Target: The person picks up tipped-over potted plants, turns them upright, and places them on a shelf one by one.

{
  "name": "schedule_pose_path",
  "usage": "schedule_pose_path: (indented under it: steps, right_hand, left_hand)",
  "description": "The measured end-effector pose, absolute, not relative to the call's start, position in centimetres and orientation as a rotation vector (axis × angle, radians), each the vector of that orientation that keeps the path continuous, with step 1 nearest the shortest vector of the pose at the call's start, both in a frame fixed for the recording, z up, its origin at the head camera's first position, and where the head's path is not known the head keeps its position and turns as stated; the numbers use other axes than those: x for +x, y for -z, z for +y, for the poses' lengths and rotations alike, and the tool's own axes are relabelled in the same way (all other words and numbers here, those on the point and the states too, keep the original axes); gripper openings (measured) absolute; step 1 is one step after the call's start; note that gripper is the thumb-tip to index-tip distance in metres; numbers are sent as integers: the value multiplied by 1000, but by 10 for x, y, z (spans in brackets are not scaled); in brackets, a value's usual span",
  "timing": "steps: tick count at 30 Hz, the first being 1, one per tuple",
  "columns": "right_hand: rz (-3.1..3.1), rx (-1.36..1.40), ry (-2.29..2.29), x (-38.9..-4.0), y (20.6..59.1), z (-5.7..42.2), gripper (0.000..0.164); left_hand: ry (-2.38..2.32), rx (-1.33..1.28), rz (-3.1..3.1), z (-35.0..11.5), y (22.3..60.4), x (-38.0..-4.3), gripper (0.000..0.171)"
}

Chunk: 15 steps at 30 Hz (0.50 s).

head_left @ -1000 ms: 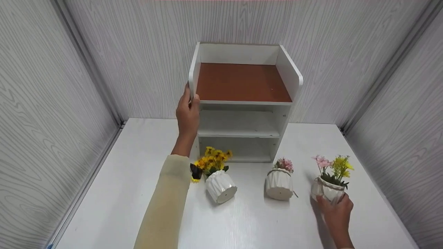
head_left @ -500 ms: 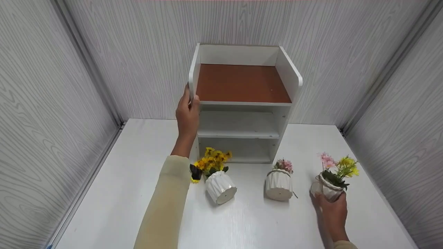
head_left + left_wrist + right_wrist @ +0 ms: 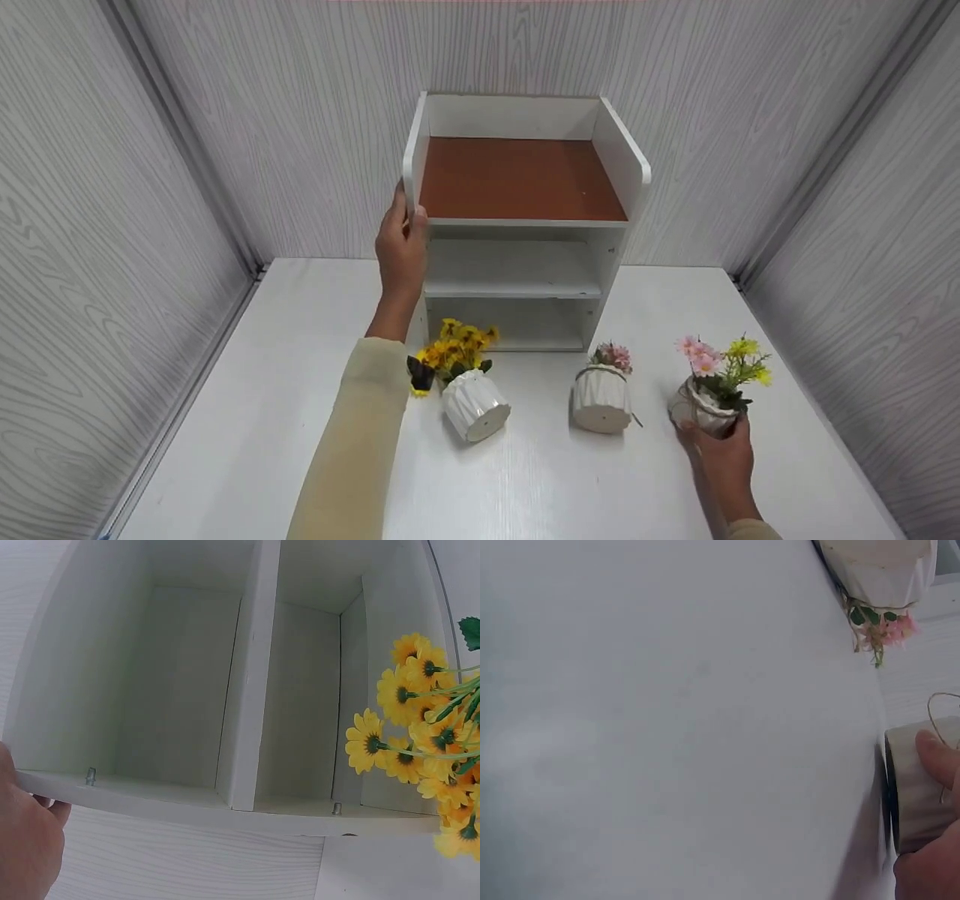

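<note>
My left hand [image 3: 401, 251] grips the left side panel of a small white shelf unit [image 3: 517, 295] with a brown top board [image 3: 521, 180]. The left wrist view shows fingers at that panel's edge. At the right, my right hand [image 3: 726, 461] holds a white flowerpot [image 3: 694, 409] with pink and yellow flowers, thumb and fingers around its sides. In the right wrist view this pot's base is close to the table; I cannot tell if it touches. A pot of yellow flowers [image 3: 476, 405] and a pot of pink flowers [image 3: 602, 397] lie tipped over before the unit, bases toward me.
The unit stands on a white table [image 3: 540, 480] near the back wall [image 3: 517, 45]. Grained side walls [image 3: 67, 225] enclose the table left and right. A dark piece [image 3: 420, 375] sits by the yellow flowers, partly behind my left sleeve [image 3: 352, 435].
My right hand has tilted and turned the pink-and-yellow flowerpot slightly, its flowers swinging right and then back left. My left hand keeps its grip on the shelf panel. The other pots stay put.
</note>
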State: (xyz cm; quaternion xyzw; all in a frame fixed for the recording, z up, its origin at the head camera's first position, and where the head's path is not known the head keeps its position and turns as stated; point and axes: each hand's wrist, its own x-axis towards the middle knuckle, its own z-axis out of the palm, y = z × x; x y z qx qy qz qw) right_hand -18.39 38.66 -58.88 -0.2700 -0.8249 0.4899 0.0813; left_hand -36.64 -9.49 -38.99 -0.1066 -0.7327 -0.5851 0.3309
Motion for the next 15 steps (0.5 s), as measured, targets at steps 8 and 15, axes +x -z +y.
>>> schedule_pose_path:
  steps: [8,15]
  right_hand:
    - [-2500,-798,-1450,-184,592,388,122]
    - [-2640,-715,-1465,-172,581,396,95]
  left_hand:
    - [1540,-276,-1917,-96,389,-366,56]
    - [1542,-275,-1922,-94,389,-366,56]
